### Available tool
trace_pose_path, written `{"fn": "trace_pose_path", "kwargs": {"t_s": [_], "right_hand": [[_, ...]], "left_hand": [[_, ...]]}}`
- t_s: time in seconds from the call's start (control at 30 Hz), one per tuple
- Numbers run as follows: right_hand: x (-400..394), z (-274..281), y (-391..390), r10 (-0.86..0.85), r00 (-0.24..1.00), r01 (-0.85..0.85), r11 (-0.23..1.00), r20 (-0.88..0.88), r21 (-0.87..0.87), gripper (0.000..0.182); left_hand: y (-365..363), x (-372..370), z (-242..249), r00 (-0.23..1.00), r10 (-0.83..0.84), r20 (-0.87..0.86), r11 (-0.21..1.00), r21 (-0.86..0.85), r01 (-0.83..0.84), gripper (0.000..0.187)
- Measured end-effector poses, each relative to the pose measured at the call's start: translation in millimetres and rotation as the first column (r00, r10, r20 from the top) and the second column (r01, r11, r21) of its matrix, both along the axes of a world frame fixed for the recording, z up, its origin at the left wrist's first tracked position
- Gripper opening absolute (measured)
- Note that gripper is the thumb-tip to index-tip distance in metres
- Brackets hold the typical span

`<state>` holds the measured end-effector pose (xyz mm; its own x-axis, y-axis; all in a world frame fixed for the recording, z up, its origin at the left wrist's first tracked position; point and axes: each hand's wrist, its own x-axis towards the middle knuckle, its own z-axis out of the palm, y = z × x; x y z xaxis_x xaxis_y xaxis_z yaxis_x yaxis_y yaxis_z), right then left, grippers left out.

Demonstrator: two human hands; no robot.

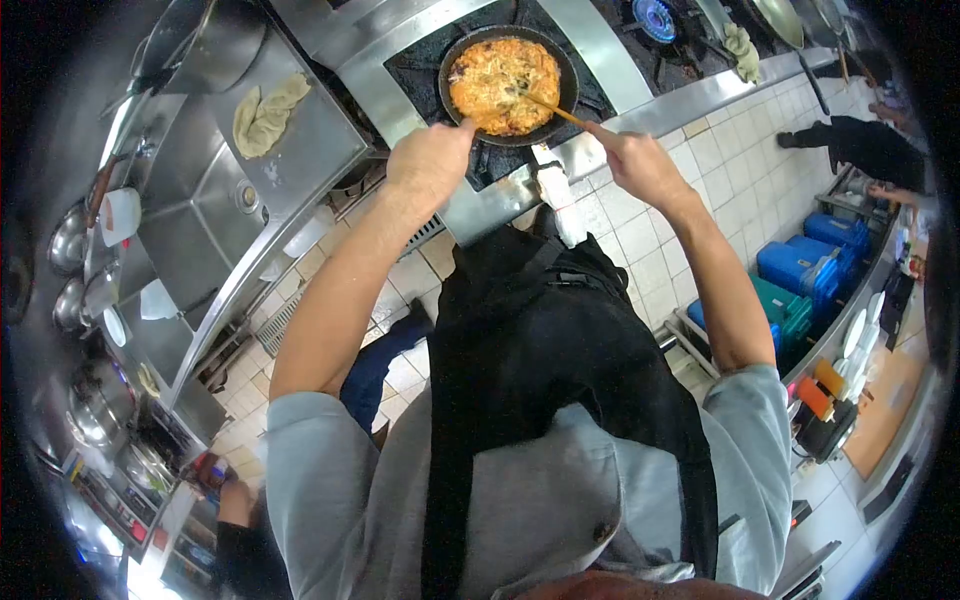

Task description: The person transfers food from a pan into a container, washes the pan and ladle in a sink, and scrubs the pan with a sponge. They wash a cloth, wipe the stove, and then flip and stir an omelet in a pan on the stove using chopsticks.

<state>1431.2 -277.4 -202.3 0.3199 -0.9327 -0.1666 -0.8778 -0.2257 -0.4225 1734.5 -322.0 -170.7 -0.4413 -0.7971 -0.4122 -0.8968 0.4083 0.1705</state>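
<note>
Where a black apron [570,330] and a grey shirt [540,500] fill the nearest part of the view, two bare forearms stretch forward on either side of them. The right hand [648,170] is closed around the end of a slim, yellowish utensil [556,108], with the forefinger laid along it. The left hand [425,165] is curled beside the near-left edge of the pan; its fingers are mostly hidden under the hand, so I cannot tell whether it grips anything.

Between the hands and slightly beyond them, the round dark pan [570,78] sits over the stove [620,65]. It holds an orange, crumbly food [490,85] with a paler patch on top (the utensil's tip goes into it right of the middle). The pan's handle, wrapped in white cloth [562,205], points back toward the apron.

To the left, a crumpled beige cloth [268,115] lies on the steel counter beside a sink [195,225]. Farther right, another burner shows a blue flame [655,18], and blue bins [800,265] stand below a worktop, near a person in dark trousers [875,150].
</note>
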Motion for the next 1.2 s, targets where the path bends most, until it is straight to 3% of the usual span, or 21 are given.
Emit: {"fn": "trace_pose_path", "kwargs": {"t_s": [0.17,0.23,0.37,0.47,0.67,0.77,0.83,0.87,1.0,1.07,1.2], "right_hand": [[5,7,-3,-0.016,1.000,0.018,0.999,-0.024,0.047,0.049],[7,13,-12,-0.016,1.000,0.016,0.998,-0.004,-0.065,0.048],[-6,-10,-37,-0.070,0.997,0.069,0.994,-0.014,-0.085,0.041],[-3,-22,-52,-0.068,0.996,0.062,0.993,-0.061,-0.097,0.041],[-4,30,-18,-0.029,0.997,0.022,0.996,-0.076,-0.081,0.043],[-19,4,-8,0.008,0.990,0.000,0.998,-0.141,0.057,0.046],[-23,-2,-14,-0.001,0.985,0.009,0.999,-0.174,0.046,0.047],[-18,1,-17,-0.011,0.980,0.018,0.999,-0.198,0.035,0.048],[2,39,-14,-0.015,0.976,0.019,1.000,-0.216,0.016,0.046],[15,47,-11,0.022,0.997,-0.022,1.000,-0.073,-0.001,0.046],[45,13,-24,0.088,0.988,-0.084,0.996,-0.127,0.032,0.046]], "left_hand": [[-13,8,22,1.000,-0.015,-0.009,0.999,0.044,0.015,0.033],[-30,-2,30,0.999,0.005,-0.034,1.000,-0.026,-0.005,0.032],[-64,-26,-2,0.998,-0.032,-0.059,0.987,-0.162,0.022,0.023],[-82,-26,-7,1.000,0.026,0.001,0.997,-0.072,-0.026,0.025],[-31,-30,33,1.000,0.002,0.003,0.999,0.034,-0.002,0.025],[-11,-32,8,0.997,-0.076,-0.028,0.996,0.053,0.077,0.022],[-8,-26,-4,0.996,-0.081,-0.031,0.996,0.046,0.082,0.025],[-8,-22,2,0.996,-0.086,-0.026,0.995,0.041,0.087,0.032],[-12,0,42,0.998,-0.023,-0.051,0.999,-0.024,0.022,0.032],[-18,17,53,0.995,0.088,0.037,0.996,0.009,-0.088,0.025],[-31,22,21,0.998,0.034,0.060,0.999,-0.041,-0.031,0.026]]}}
